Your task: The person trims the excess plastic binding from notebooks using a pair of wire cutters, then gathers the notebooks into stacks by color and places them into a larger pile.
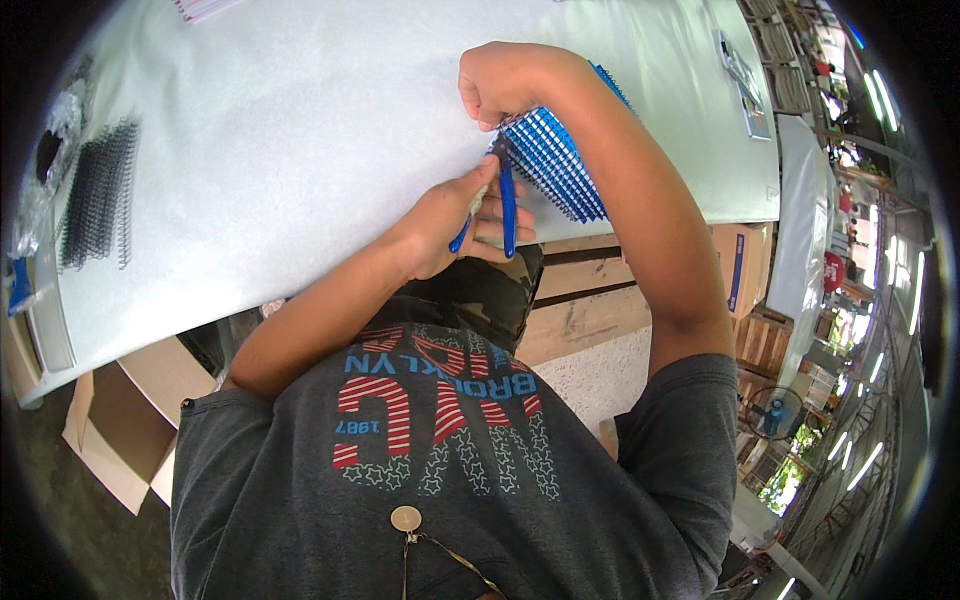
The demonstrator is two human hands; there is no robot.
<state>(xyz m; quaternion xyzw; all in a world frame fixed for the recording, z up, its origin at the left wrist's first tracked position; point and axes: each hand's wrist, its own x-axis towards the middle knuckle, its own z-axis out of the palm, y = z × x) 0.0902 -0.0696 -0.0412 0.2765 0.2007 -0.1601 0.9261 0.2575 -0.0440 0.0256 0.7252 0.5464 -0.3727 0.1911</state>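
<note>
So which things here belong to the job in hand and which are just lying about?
Likely in the job:
blue-handled pliers, in left hand
blue coil-bound stack, by right hand

Apparently lying about:
dark coils, maybe spares
open cardboard box

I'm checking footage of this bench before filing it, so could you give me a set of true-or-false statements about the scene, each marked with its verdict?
1. The left hand holds blue-handled pliers. True.
2. The handles of the pliers are squeezed together. False: they are spread apart.
3. Black spiral coils lie on the white-topped table, left of both hands. True.
4. The right hand is nearest those black coils. False: the right hand is right by the blue coil-bound stack.
5. The handles of the pliers point away from the person. False: they point back toward the grey T-shirt.
6. An open cardboard box sits lower than the tabletop. True.
</note>
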